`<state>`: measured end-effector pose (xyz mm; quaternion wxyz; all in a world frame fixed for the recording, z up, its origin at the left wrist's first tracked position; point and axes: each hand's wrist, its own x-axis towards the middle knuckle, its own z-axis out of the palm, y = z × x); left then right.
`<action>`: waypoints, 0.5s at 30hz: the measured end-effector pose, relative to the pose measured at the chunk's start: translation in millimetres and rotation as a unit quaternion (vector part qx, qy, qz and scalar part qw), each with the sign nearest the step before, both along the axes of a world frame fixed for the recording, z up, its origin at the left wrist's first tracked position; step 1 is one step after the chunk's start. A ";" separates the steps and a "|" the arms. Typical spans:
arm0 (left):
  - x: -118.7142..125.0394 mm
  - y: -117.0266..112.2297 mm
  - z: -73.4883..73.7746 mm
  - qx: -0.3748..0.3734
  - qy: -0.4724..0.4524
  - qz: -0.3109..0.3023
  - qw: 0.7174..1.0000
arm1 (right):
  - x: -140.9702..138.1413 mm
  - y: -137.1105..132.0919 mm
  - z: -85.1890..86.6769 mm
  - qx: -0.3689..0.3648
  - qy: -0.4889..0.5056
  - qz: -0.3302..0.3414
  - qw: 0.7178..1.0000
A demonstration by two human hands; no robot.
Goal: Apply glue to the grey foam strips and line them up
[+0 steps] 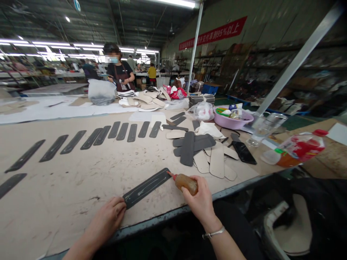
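Observation:
A long dark strip (148, 187) lies slanted on the worktable (81, 187) near its front edge. My left hand (108, 216) presses the strip's near end with fingers curled down on it. My right hand (200, 202) is closed round a small amber glue bottle (185, 182), whose red nozzle touches the strip's far end. A silver bracelet sits on my right wrist.
A row of several dark strips (103, 136) lies across the table's middle. A pile of grey and beige pieces (206, 151) sits to the right, with a black phone (243, 151), pink basin (233, 121), glass jug (264, 128) and drink bottle (298, 148). A person (119, 70) works at the far end.

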<state>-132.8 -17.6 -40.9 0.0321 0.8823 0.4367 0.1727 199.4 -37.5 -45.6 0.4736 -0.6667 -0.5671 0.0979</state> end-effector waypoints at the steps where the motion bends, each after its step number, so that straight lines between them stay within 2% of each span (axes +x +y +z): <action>1: 0.5 -0.2 -0.3 -0.002 0.000 0.001 1.000 | 1.1 -2.3 -0.6 -0.002 -0.001 -0.001 1.000; 6: 1.5 0.1 -5.0 -0.020 -0.002 -0.003 1.000 | 2.0 -12.0 -1.8 -0.011 0.024 0.009 1.000; 9: 1.9 0.5 -7.8 -0.025 0.007 0.005 1.000 | -4.5 -12.5 0.5 -0.033 0.080 0.036 0.996; 13: 2.3 -5.7 -8.6 -0.030 0.043 0.036 0.998 | -9.0 -16.9 -0.8 -0.083 0.228 0.100 0.965; 15: -1.0 -8.5 -6.6 -0.043 0.075 0.075 0.993 | -4.3 -20.7 -8.9 -0.102 0.293 0.088 0.946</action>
